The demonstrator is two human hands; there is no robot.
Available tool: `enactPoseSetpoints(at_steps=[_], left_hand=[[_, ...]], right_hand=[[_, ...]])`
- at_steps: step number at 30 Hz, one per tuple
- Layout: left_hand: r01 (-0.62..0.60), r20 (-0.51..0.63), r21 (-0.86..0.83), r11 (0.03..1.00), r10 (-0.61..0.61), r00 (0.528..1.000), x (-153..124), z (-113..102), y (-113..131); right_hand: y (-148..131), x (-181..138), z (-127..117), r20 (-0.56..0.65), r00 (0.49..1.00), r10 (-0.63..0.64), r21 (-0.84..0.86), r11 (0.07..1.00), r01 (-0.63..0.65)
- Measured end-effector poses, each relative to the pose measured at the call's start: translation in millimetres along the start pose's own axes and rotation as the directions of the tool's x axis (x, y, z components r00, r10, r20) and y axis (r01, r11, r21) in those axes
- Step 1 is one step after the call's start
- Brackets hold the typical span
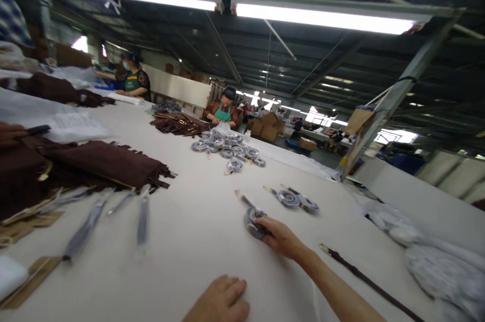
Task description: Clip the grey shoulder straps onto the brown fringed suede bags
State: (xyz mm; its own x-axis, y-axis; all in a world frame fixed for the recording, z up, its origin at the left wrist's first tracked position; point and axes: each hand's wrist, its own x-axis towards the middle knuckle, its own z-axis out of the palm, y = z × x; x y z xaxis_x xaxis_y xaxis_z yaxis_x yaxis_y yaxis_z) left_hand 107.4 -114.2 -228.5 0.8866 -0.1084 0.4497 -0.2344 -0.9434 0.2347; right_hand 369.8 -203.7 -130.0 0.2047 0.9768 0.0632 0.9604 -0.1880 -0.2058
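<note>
My right hand (pixel 279 237) grips a coiled strap (pixel 253 222) in greyish wrapping on the white table (pixel 189 231). Its dark end with a metal clip points away from me. Just beyond lie two more coiled straps (pixel 297 200), side by side. My left hand (pixel 222 301) rests low at the front edge of view, fingers curled; nothing shows in it. Right of my forearm, an uncoiled dark brown strap (pixel 366 274) with a gold clip stretches across the table.
A heap of coiled straps (pixel 231 145) lies farther back. At left are dark brown fringed pieces (pixel 102 163) and wrapped narrow pieces (pixel 142 221). Clear plastic bags (pixel 439 266) lie at right. Two people (pixel 223 110) work across the table. A slanted metal post (pixel 401 85) stands at right.
</note>
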Motion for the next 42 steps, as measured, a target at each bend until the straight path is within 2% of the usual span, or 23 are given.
enactPoseSetpoints(at_steps=[4, 6, 9, 11, 14, 16, 19, 21, 24, 27, 29, 31, 35, 39, 42], left_hand=[[0.144, 0.023, -0.106, 0.984, -0.143, 0.989, 13, -40, 25], [0.222, 0.033, -0.12, 0.968, -0.219, 0.975, 22, -47, 29], [0.307, 0.073, -0.077, 0.949, -0.301, 0.951, 37, -47, 25], [0.349, 0.076, -0.033, 0.936, -0.346, 0.935, 45, -45, 16], [0.424, 0.018, 0.051, 0.904, -0.425, 0.905, 56, -47, -7], [0.475, -0.013, 0.112, 0.873, -0.477, 0.879, 65, -51, -27], [0.508, 0.012, 0.156, 0.847, -0.516, 0.857, 80, -56, -55], [0.506, 0.051, 0.141, 0.851, -0.516, 0.855, 88, -57, -67], [0.492, 0.071, 0.109, 0.864, -0.5, 0.863, 92, -56, -70], [0.466, 0.071, 0.098, 0.879, -0.473, 0.878, 86, -57, -56], [0.426, 0.108, 0.074, 0.902, -0.432, 0.895, 77, -59, -40], [0.377, 0.159, 0.049, 0.925, -0.38, 0.911, 65, -60, -23], [0.304, 0.178, -0.044, 0.952, -0.292, 0.94, 43, -61, 0], [0.245, 0.156, -0.199, 0.949, -0.216, 0.964, 33, -64, 2], [0.166, 0.181, -0.165, 0.972, -0.135, 0.974, 32, -66, -2]], right_hand=[[-40, -43, 3, 0.034, 0.997, -0.065, 0.019, 0.998, 0.064], [-50, -55, 11, 0.034, 0.999, -0.036, -0.046, 0.998, 0.037], [-55, -61, 24, 0.068, 0.994, 0.084, -0.138, 0.988, -0.074], [-54, -59, 26, 0.105, 0.985, 0.139, -0.091, 0.987, -0.129], [-52, -55, 10, 0.144, 0.985, 0.095, 0.062, 0.993, -0.105], [-50, -57, -11, 0.115, 0.991, 0.074, 0.123, 0.988, -0.088], [-47, -75, -41, 0.003, 0.986, 0.169, 0.149, 0.974, -0.168], [-45, -98, -52, -0.037, 0.96, 0.277, 0.153, 0.951, -0.269], [-40, -136, -50, -0.044, 0.894, 0.446, 0.123, 0.89, -0.438], [-31, -162, -34, -0.074, 0.821, 0.566, 0.088, 0.824, -0.56], [-28, -167, -25, -0.087, 0.805, 0.587, 0.081, 0.81, -0.581], [-31, -165, -18, -0.088, 0.827, 0.555, 0.09, 0.831, -0.549], [-56, -150, -5, -0.03, 0.928, 0.371, 0.103, 0.925, -0.366], [-80, -138, 15, 0.025, 0.933, 0.359, -0.176, 0.921, -0.349], [-84, -136, 28, 0.016, 0.939, 0.345, -0.271, 0.905, -0.327]])
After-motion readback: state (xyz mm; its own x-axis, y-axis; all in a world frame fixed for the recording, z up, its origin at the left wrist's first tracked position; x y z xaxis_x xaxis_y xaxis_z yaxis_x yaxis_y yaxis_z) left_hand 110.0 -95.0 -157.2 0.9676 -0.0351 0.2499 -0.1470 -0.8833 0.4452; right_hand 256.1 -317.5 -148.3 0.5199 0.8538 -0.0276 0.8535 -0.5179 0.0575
